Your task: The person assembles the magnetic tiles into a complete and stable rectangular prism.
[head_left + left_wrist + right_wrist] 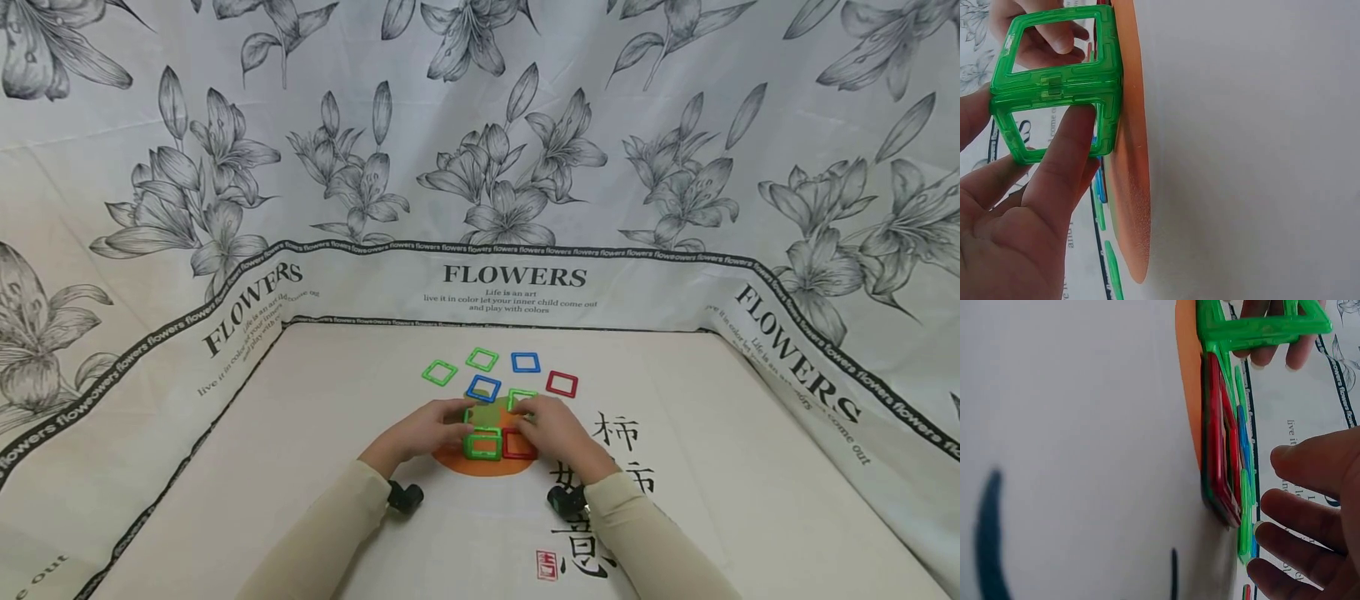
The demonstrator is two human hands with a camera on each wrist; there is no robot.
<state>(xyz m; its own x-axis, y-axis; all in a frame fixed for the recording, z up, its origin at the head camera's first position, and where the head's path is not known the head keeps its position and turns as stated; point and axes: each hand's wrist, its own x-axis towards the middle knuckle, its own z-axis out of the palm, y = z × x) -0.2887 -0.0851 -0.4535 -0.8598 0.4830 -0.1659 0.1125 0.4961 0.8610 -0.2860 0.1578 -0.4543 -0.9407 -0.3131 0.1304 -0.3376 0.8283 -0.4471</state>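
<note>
In the head view my left hand (431, 429) is at the left side of a small upright structure of joined green magnetic tiles (1054, 84). Its thumb and fingers grip those square frames, one fingertip lying against the lower frame in the left wrist view. A red magnetic tile (1215, 425) lies flat just right of the structure. Over the right side is my right hand (555, 429), fingers loosely extended and holding nothing that shows. A green tile (512, 402) lies flat near its fingertips; whether they touch it I cannot tell.
Beyond the hands lie loose square tiles: a blue one (480, 397), another blue one (525, 354), a red one (550, 381) and two green ones. The cloth bears a printed orange fruit (483, 470) and black characters (618, 432). Flower-printed fabric (513, 204) encloses the table.
</note>
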